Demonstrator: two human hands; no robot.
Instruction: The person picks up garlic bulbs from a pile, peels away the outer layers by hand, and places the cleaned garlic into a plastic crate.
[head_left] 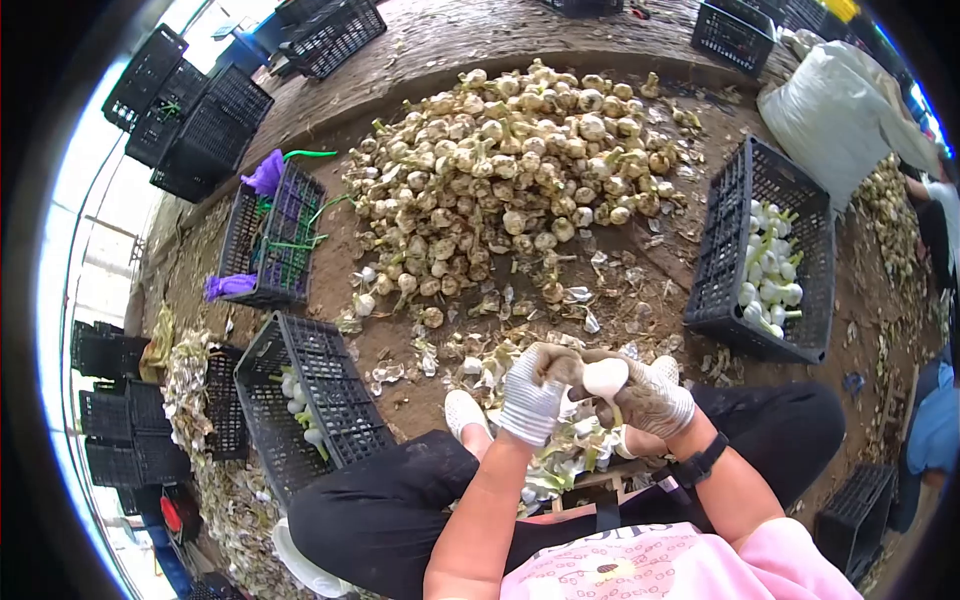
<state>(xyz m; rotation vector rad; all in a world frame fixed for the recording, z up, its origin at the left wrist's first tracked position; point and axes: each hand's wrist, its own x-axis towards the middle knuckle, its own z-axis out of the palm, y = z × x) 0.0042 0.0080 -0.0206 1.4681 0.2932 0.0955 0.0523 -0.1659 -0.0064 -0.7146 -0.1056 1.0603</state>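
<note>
I see the right hand (652,402) with its grip closed on a white garlic bulb (605,377), lower centre of frame; the left hand (533,393) curls just beside (whether it pinches anything, I can't tell). A garlic heap (500,170) fills upper centre.

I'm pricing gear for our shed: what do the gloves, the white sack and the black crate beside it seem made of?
Gloves: probably knitted fabric, matte, judging by the finely striped cuffs; brown staining leaves any coating unclear.
Sack: likely woven plastic, faintly glossy, from its creases, though no weave is clear.
Crate: apparently moulded plastic, dull, given its regular openings.
</note>
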